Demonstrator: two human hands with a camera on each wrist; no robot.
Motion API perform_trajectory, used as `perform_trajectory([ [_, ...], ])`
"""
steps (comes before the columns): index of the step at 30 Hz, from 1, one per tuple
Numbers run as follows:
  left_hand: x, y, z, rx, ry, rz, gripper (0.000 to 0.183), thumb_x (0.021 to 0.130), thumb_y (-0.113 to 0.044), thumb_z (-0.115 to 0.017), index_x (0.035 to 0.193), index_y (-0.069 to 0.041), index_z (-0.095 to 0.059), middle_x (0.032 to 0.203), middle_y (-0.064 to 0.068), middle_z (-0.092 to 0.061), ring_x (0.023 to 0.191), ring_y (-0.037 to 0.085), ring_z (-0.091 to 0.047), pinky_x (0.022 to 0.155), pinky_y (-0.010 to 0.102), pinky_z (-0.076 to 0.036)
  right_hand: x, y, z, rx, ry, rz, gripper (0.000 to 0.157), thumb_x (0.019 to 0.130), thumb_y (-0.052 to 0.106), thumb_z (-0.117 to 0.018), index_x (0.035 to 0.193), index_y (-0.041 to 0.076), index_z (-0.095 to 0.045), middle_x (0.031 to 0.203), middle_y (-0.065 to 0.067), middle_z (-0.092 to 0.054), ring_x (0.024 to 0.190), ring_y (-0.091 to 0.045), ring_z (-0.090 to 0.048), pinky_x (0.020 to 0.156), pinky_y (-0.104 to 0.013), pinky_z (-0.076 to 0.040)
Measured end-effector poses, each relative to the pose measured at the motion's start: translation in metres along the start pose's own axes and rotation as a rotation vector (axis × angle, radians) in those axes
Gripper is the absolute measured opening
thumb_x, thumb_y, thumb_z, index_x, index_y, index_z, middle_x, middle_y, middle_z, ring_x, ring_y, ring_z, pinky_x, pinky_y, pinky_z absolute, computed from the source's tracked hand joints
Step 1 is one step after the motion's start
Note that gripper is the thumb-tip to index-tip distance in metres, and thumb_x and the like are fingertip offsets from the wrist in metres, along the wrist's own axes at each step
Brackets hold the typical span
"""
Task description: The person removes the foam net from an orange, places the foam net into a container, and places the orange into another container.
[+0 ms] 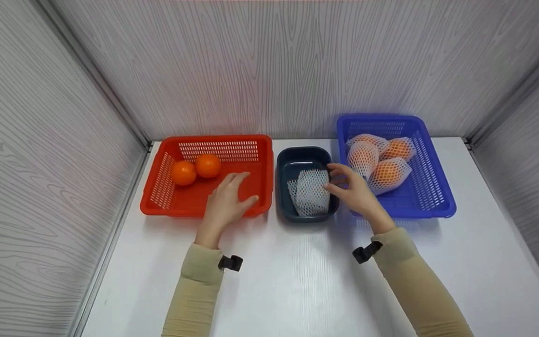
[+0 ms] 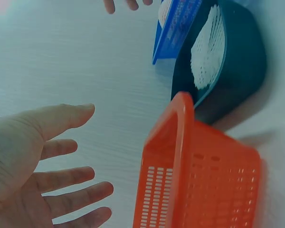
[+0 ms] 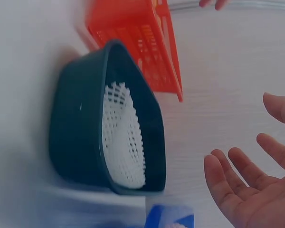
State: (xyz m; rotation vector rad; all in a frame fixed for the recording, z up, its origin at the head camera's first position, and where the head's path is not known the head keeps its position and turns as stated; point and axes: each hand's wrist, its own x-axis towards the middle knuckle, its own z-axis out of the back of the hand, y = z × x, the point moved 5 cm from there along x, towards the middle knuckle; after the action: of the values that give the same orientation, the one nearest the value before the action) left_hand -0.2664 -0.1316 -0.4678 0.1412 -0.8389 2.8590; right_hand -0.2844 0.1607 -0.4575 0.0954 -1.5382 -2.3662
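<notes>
My left hand (image 1: 227, 201) hovers over the right part of a red basket (image 1: 269, 175), fingers apart and holding nothing. Two bare oranges (image 1: 208, 165) lie at that basket's left side. Above the right rim of a dark teal tub (image 1: 288, 206) is my right hand (image 1: 351, 189), its fingers loosely bent with nothing between them. White foam net sleeves (image 1: 314, 192) lie flat inside the tub; the right wrist view shows the hand apart from these sleeves (image 3: 123, 137). In a blue basket (image 1: 438, 187) on the right sit several oranges in foam nets (image 1: 389, 173).
All three containers stand in a row on a white table (image 1: 288, 281), near the grey wood-grain back wall (image 1: 269, 70). Side panels (image 1: 31, 164) bound the table left and right. The tub stands close between the two baskets.
</notes>
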Motion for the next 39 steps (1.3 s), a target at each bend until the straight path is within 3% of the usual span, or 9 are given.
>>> perform_trajectory([
  [6, -0.008, -0.016, -0.015, 0.0, -0.011, -0.055, 0.061, 0.077, -0.039, -0.07, 0.131, -0.02, -0.048, 0.126, 0.002, -0.048, 0.108, 0.022, -0.051, 0.083, 0.048, -0.045, 0.005, -0.039, 0.024, -0.012, -0.032, -0.057, 0.053, 0.085, 0.023, -0.064, 0.133, 0.012, -0.043, 0.12, -0.017, -0.047, 0.105, -0.032, -0.053, 0.082, -0.043, -0.046],
  [14, -0.018, -0.033, -0.036, -0.028, -0.004, -0.082, 0.059, 0.076, -0.037, -0.072, 0.128, -0.021, -0.05, 0.123, 0.0, -0.05, 0.103, 0.018, -0.053, 0.081, 0.04, -0.047, 0.011, -0.054, 0.053, -0.035, -0.078, -0.118, 0.057, 0.085, 0.02, -0.064, 0.135, 0.006, -0.039, 0.123, -0.024, -0.044, 0.105, -0.035, -0.051, 0.084, -0.047, -0.044],
  [21, -0.024, -0.051, -0.055, -0.055, -0.014, -0.213, 0.056, 0.079, -0.038, -0.068, 0.128, -0.017, -0.05, 0.123, 0.003, -0.051, 0.102, 0.019, -0.055, 0.083, 0.04, -0.047, 0.015, -0.074, 0.082, -0.141, -0.123, -0.163, 0.056, 0.087, 0.019, -0.062, 0.135, 0.005, -0.038, 0.123, -0.024, -0.043, 0.107, -0.037, -0.048, 0.086, -0.05, -0.041],
  [26, -0.027, -0.062, -0.069, -0.052, -0.012, -0.269, 0.056, 0.079, -0.039, -0.068, 0.127, -0.016, -0.051, 0.122, 0.003, -0.05, 0.102, 0.019, -0.054, 0.083, 0.04, -0.046, 0.016, -0.085, 0.1, -0.172, -0.144, -0.222, 0.056, 0.087, 0.023, -0.061, 0.135, 0.005, -0.039, 0.126, -0.024, -0.043, 0.111, -0.037, -0.044, 0.089, -0.051, -0.038],
  [34, -0.031, -0.077, -0.088, -0.036, 0.016, -0.293, 0.058, 0.079, -0.04, -0.068, 0.129, -0.019, -0.049, 0.126, 0.002, -0.048, 0.11, 0.018, -0.05, 0.088, 0.043, -0.043, 0.015, -0.103, 0.12, -0.232, -0.134, -0.318, 0.058, 0.088, 0.028, -0.06, 0.135, 0.005, -0.037, 0.129, -0.024, -0.039, 0.113, -0.038, -0.039, 0.089, -0.054, -0.036],
  [39, -0.033, -0.085, -0.096, -0.031, 0.039, -0.297, 0.058, 0.079, -0.04, -0.068, 0.129, -0.02, -0.049, 0.127, 0.001, -0.047, 0.112, 0.018, -0.049, 0.089, 0.04, -0.043, 0.013, -0.114, 0.125, -0.251, -0.091, -0.357, 0.064, 0.089, 0.032, -0.057, 0.139, 0.003, -0.031, 0.135, -0.027, -0.033, 0.12, -0.042, -0.033, 0.092, -0.056, -0.032],
])
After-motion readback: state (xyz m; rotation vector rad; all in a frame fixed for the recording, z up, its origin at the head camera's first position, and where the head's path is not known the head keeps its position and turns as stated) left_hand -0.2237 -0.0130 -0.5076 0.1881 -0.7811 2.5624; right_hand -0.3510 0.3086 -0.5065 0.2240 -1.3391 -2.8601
